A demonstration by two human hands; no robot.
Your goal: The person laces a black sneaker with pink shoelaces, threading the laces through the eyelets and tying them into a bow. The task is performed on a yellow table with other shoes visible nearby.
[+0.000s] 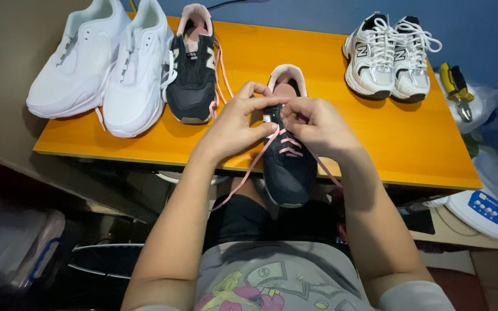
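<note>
A dark navy sneaker [288, 167] with a pink lining lies at the front edge of the orange table [422, 144], toe pointing toward me. Its pink lace [243, 175] is partly threaded and hangs off the table edge. My left hand [234, 124] pinches the lace beside the shoe's tongue. On the other side, my right hand [315, 124] grips the lace over the eyelets. The matching dark sneaker [191, 75] stands further back to the left, its pink lace loose.
A pair of white sneakers [102, 63] sits at the table's far left. A white and silver laced pair [387, 57] stands at the back right. Yellow-handled pliers [456, 89] lie off the right edge. A white device [482, 210] and a fan are at the right.
</note>
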